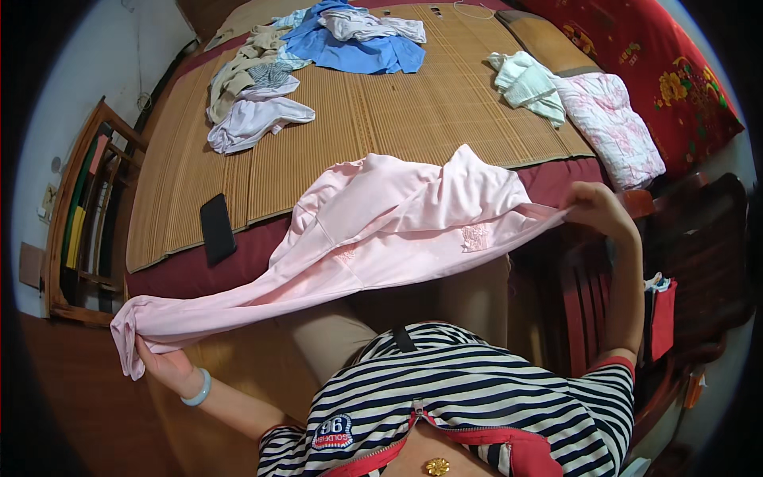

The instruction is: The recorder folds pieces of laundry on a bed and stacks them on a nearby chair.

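Left hand [165, 367] is grasping the bunched far end of a pink garment [373, 199], with most fingers hiding behind the cloth. Right hand [598, 211] is pinching the opposite edge between thumb and fingers. Hands are sitting wide apart, probably to stretch the lower edge straight and keep it from sagging; that edge is running nearly taut across the person's front. Garment is spanning the space above the lap, its upper part bunching up at the bed edge; can't tell how much is resting on the bed. Textured pink patch [477, 238] is showing near the right side. Can't tell if the long part at left is a sleeve or a leg.

Just beyond, a black smartphone [217, 230] is lying on the bamboo mat [381, 111] near its front edge, seemingly laid aside to free both hands. Maroon bedding [187, 273] is showing under the mat.

Farther back left, a loose pile is holding a blue garment [358, 52], a beige garment [256, 54] and a pale lilac garment [258, 123], likely heaped there to leave working room. Back right, a pale green cloth [527, 89] is lying beside a pink-and-white floral bundle [613, 123].
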`<state>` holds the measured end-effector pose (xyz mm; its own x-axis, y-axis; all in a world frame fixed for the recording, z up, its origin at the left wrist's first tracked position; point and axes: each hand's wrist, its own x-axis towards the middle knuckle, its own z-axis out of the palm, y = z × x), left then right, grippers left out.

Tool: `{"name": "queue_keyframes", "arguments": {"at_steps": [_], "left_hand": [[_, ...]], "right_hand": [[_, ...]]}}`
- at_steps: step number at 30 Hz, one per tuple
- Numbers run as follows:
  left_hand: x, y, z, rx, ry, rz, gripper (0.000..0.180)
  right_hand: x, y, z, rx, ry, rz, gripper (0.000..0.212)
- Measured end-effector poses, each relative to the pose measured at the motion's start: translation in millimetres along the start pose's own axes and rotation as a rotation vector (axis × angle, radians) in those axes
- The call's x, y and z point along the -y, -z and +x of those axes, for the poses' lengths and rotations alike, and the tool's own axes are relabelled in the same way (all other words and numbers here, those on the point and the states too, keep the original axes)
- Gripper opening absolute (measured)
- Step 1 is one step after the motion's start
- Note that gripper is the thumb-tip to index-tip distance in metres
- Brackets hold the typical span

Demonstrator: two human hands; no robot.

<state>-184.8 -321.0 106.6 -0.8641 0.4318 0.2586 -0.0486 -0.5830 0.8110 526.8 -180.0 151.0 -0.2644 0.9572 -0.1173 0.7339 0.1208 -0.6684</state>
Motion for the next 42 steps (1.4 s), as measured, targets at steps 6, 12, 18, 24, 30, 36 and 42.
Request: {"name": "queue_keyframes", "arguments": {"at_steps": [6, 12, 18, 24, 30, 36, 42], "left_hand": [[3, 11, -4, 0.027, 0.004, -0.023, 0.04], [-1, 16, -6, 0.005, 0.042, -0.045, 0.041], [1, 11, -6, 0.015, 0.08, -0.035, 0.041], [-2, 28, 2, -0.029, 0.049, 0.008, 0.043], [6, 23, 5, -0.02, 0.02, 0.042, 0.045], [10, 16, 7, 0.018, 0.069, 0.037, 0.047], [10, 14, 13, 0.019, 0.053, 0.022, 0.046]], "right_hand": [[16, -27, 57, -0.006, 0.112, 0.004, 0.019], [20, -69, 149, 0.037, 0.246, -0.178, 0.031], [0, -98, 212, 0.138, 0.346, -0.329, 0.031], [5, -82, 180, -0.289, 0.448, -0.366, 0.016], [-15, -59, 46, -0.42, 0.31, -0.225, 0.016], [-48, -86, -22, -0.416, 0.083, -0.088, 0.015], [-61, -92, -40, -0.413, 0.158, -0.211, 0.011]]}}
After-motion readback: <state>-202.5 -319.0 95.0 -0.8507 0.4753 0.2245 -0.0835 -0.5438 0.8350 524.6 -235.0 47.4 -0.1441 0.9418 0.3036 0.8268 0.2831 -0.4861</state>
